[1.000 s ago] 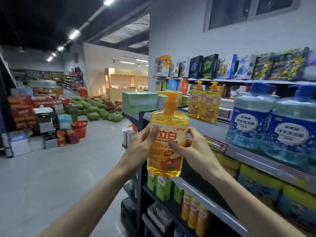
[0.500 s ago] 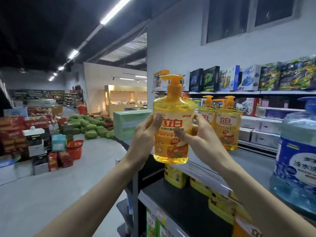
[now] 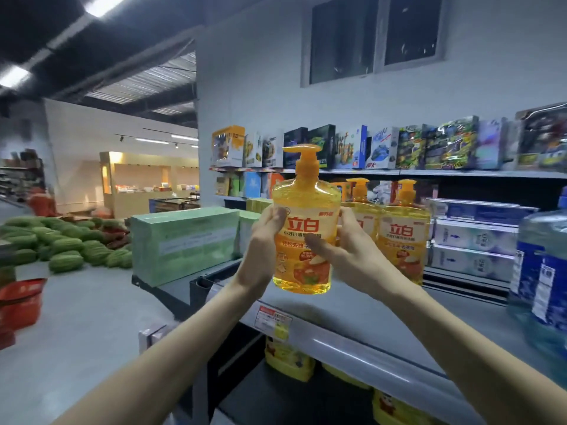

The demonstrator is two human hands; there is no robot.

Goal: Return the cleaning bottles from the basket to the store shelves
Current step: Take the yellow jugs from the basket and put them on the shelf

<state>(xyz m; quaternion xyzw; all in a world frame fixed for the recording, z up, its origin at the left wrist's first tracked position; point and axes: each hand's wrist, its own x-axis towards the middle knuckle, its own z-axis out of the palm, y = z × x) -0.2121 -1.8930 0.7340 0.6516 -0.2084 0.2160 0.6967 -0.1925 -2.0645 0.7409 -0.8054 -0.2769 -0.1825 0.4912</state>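
Holding the yellow soap bottle (image 3: 306, 228) upright over the grey shelf (image 3: 383, 314), with the left hand (image 3: 265, 240) curled tight round one side and the right hand (image 3: 343, 250) round the other, just in front of two same yellow bottles (image 3: 402, 237) standing there, near a big blue jug (image 3: 543, 271).

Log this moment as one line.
phase: shelving | left hand, right hand: grip yellow pump bottle, upright | above grey shelf, not set down | two matching bottles on shelf

The held pump bottle (image 3: 306, 216) hides most of one shelved yellow bottle (image 3: 363, 207). The right edge cuts the blue jug (image 3: 543, 271); the left edge cuts the blurred red basket (image 3: 20, 299).
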